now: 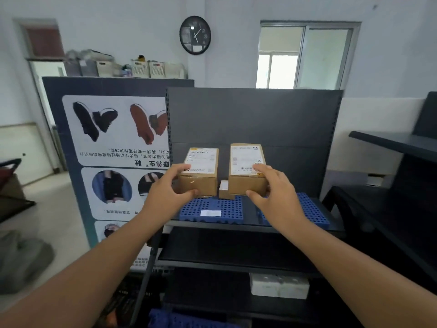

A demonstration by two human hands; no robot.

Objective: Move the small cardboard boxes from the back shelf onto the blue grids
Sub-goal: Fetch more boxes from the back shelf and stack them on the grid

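On the dark shelf (250, 224), two blue grids lie side by side: the left grid (211, 209) near the front edge, the right grid (312, 209) partly hidden by the wrist. The left hand (165, 192) pinches the left cardboard box (199, 172), thumb on its front face, fingers over its top corner. The right hand (274, 192) clasps the right cardboard box (247, 170) the same way. A tiny box (224, 190) sits between them. The back panel (255, 114) above stands bare.
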